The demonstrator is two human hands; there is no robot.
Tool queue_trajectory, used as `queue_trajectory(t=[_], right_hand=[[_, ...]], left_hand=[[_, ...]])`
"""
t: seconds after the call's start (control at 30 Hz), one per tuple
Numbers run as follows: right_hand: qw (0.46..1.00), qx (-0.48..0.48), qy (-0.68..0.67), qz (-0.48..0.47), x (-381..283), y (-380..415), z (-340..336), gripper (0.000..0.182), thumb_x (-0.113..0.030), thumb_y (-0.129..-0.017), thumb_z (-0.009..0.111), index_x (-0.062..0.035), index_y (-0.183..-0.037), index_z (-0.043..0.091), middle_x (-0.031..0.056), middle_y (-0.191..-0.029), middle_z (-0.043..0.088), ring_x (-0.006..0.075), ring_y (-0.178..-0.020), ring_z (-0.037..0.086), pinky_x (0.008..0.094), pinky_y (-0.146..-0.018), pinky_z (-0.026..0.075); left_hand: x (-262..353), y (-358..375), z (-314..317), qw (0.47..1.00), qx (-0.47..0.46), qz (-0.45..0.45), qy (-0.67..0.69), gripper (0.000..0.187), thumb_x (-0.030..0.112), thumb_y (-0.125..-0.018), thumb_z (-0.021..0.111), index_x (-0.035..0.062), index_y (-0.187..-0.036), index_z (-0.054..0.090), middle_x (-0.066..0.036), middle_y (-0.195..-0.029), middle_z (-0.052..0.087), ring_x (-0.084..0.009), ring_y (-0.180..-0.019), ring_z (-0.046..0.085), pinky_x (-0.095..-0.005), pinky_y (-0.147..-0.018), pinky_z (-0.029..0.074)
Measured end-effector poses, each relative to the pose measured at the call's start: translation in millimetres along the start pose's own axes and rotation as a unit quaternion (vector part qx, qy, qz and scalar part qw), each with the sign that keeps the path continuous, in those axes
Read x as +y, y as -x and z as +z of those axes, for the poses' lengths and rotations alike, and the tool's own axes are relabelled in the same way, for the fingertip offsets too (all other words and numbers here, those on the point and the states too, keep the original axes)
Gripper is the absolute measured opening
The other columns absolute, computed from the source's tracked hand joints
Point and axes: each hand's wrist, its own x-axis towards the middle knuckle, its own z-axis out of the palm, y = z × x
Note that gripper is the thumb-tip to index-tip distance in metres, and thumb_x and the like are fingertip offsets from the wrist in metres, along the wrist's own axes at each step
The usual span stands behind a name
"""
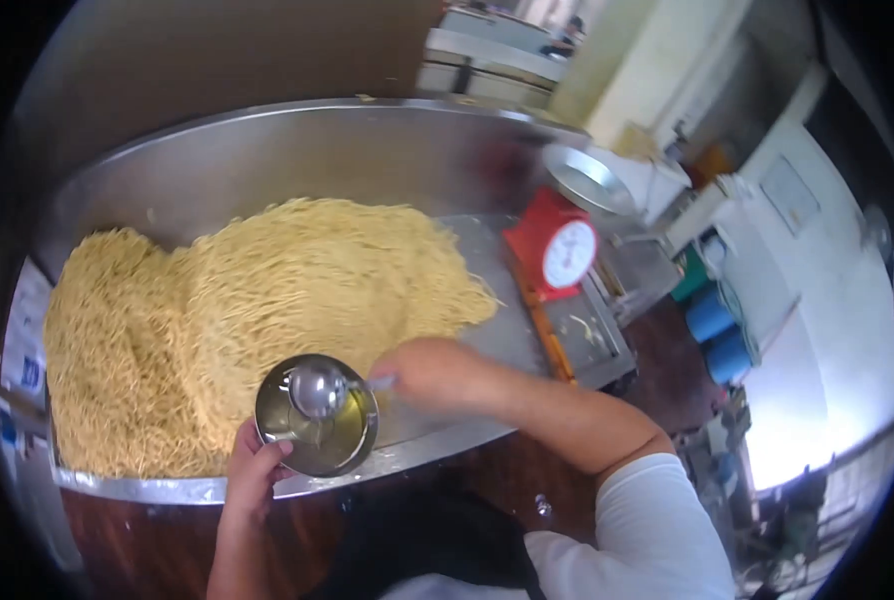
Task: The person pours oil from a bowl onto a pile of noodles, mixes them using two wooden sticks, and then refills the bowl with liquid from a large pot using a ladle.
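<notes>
My left hand (257, 465) grips the rim of a round metal bowl (352, 455), thumb over the edge. Yellowish liquid, like oil, lies in the bowl. My right hand (432, 375) is closed around the handle of a ladle (317, 388), whose shiny round head is inside the bowl. Behind the bowl, a large heap of yellow noodles (297, 270) spreads over a metal tray (417, 425) with raised sides. The bowl overlaps the near edge of the heap and the tray's front rim in this view.
A red dial scale (552, 243) with a metal pan (589, 180) stands at the tray's right end, beside a wooden strip (547, 335). Blue containers (717, 330) are farther right. A person (565, 38) is far off at the top.
</notes>
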Motion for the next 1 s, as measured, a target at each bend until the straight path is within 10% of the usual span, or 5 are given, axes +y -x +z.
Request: queue_trajectory(t=[0.1, 0.27, 0.43, 0.73, 1.0], right_hand=[[0.983, -0.121, 0.044, 0.134, 7.6, 53.7, 4.0, 0.032, -0.023, -0.089, 0.062, -0.0146, -0.118, 0.068, 0.0181, -0.101, 0.068, 0.0375, -0.099, 0.065, 0.0466, -0.086, 0.052], [0.944, 0.294, -0.027, 0.145, 112.8, 178.7, 2.0, 0.040, -0.030, -0.085, 0.065, -0.0046, -0.116, 0.065, 0.0185, -0.108, 0.065, 0.0371, -0.104, 0.063, 0.0452, -0.087, 0.052], [0.883, 0.223, -0.020, 0.413, 248.1, 286.3, 82.7, 0.074, -0.033, -0.077, 0.075, -0.0052, -0.139, 0.046, 0.0223, -0.123, 0.056, 0.0405, -0.108, 0.060, 0.0484, -0.090, 0.051], [0.899, 0.174, -0.201, 0.349, 273.7, 313.0, 129.4, 0.081, -0.020, -0.074, 0.072, -0.0106, -0.146, 0.034, 0.0246, -0.122, 0.056, 0.0438, -0.109, 0.059, 0.0500, -0.094, 0.050], [0.885, 0.148, -0.302, 0.323, 271.2, 357.5, 126.1, 0.079, -0.018, -0.074, 0.071, -0.0082, -0.144, 0.035, 0.0270, -0.121, 0.060, 0.0442, -0.114, 0.058, 0.0487, -0.095, 0.048]], left_hand=[[-18.0, -5.5, 61.8, 0.998, -0.061, -0.027, 0.020, 0.046, 0.019, -0.078, 0.068, 0.0050, -0.120, 0.053, -0.004, -0.096, 0.068, -0.0122, -0.079, 0.069, -0.0245, -0.059, 0.058], [-67.8, -23.6, 153.7, 0.995, -0.072, -0.069, 0.015, 0.039, 0.017, -0.082, 0.064, 0.0057, -0.118, 0.053, -0.005, -0.095, 0.068, -0.0135, -0.073, 0.069, -0.0258, -0.056, 0.059], [-99.4, -44.8, 254.7, 0.992, -0.070, -0.092, 0.047, 0.039, 0.015, -0.084, 0.062, 0.0083, -0.121, 0.052, -0.009, -0.106, 0.064, -0.0218, -0.085, 0.067, -0.0351, -0.061, 0.060], [-137.4, -134.5, 442.9, 0.977, -0.149, -0.143, 0.048, 0.030, 0.013, -0.081, 0.063, 0.0120, -0.110, 0.055, -0.009, -0.108, 0.058, -0.0287, -0.101, 0.060, -0.0505, -0.082, 0.055], [-208.2, -190.6, 527.3, 0.981, -0.045, -0.180, -0.055, 0.022, 0.012, -0.077, 0.065, 0.0139, -0.097, 0.057, -0.003, -0.088, 0.057, -0.0194, -0.072, 0.057, -0.0445, -0.070, 0.048]])
